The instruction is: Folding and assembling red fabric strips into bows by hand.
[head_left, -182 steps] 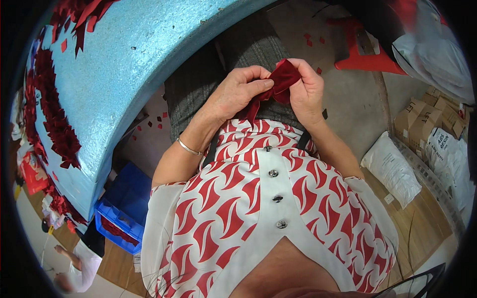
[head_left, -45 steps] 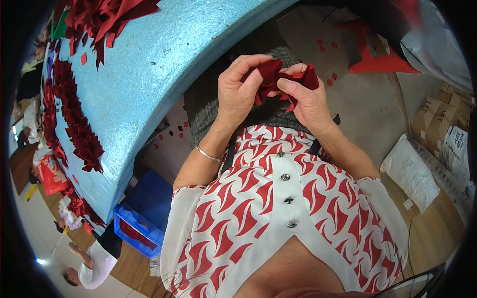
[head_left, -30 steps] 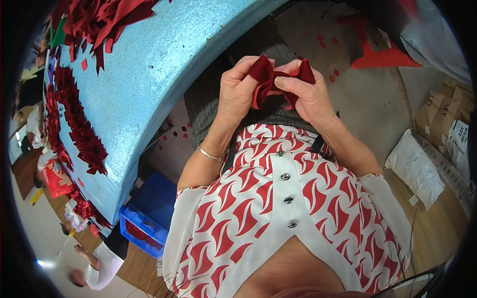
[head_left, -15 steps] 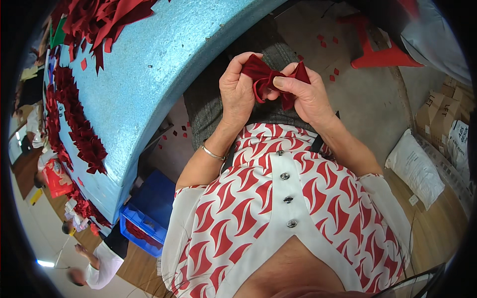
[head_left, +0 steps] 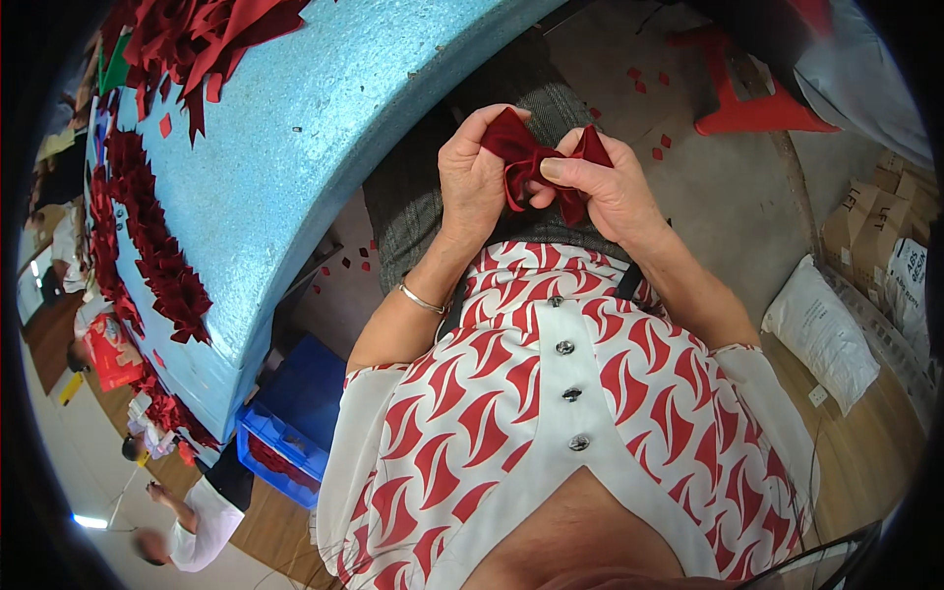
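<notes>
A dark red velvet ribbon bow (head_left: 529, 155) is held over my lap between both hands. My left hand (head_left: 472, 167) pinches the bow's left loop, with its fingers partly behind the fabric. The thumb of my right hand (head_left: 612, 187) presses beside the centre knot, and its fingers curl behind the bow. A loop and a tail of the ribbon hang below the knot. On the blue table (head_left: 295, 128) to my left lie a long row of finished-looking red bows (head_left: 162, 246) and a heap of loose red ribbon strips (head_left: 211, 44).
A blue plastic bin (head_left: 285, 442) with red fabric inside stands beside the table. Small red scraps lie on the floor. At the right are a red stool (head_left: 737, 98), a white plastic sack (head_left: 821, 329) and cardboard boxes (head_left: 870, 221). Another person (head_left: 202, 521) is at the lower left.
Both hands keep their grip on the bow. The bow and the hands have shifted only slightly, and the lower loop and tail hang a little lower.
</notes>
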`<move>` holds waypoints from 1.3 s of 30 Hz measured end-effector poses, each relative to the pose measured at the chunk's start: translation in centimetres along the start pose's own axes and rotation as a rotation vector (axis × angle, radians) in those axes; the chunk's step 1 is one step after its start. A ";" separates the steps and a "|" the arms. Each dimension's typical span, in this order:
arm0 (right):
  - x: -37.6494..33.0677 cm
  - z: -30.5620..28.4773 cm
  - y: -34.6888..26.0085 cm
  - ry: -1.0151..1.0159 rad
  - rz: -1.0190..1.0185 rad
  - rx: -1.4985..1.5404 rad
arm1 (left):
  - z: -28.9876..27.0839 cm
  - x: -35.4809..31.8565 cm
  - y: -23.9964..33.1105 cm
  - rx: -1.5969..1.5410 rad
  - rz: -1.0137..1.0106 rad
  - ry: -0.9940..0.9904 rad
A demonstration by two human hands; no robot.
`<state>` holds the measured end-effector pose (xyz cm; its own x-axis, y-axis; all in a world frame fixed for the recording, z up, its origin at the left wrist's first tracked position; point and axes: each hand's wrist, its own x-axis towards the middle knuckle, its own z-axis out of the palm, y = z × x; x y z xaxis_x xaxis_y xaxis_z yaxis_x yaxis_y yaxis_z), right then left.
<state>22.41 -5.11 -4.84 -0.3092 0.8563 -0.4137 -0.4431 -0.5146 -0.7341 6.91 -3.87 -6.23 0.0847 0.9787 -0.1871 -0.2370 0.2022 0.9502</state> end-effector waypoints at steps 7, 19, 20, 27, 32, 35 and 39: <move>0.0 -0.4 0.0 0.011 0.009 -0.142 | -0.3 0.2 1.2 -0.112 -0.224 -0.017; -0.2 -0.7 -1.7 -0.008 -0.031 -0.376 | -1.8 1.7 3.5 0.157 -0.442 -0.279; -0.1 -0.7 -2.0 -0.007 -0.031 -0.376 | -1.5 1.5 3.4 0.118 -0.398 -0.245; 0.7 -1.3 -2.1 -0.020 -0.109 -0.154 | -0.6 1.7 2.7 -0.057 -0.315 -0.122; 0.6 -1.9 -1.2 0.035 -0.145 -0.053 | -0.1 1.8 2.1 -0.212 -0.279 -0.006; 0.6 -3.5 -0.9 -0.032 -0.037 -0.005 | 0.1 1.9 1.5 -0.328 -0.321 0.020; -0.1 -4.4 -1.0 0.035 -0.058 -0.146 | 0.5 1.9 1.4 -0.424 -0.440 0.071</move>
<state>26.62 -4.46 -6.44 -0.2563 0.8867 -0.3849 -0.3314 -0.4547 -0.8267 7.20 -1.75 -5.18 0.2007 0.7970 -0.5697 -0.5600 0.5704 0.6008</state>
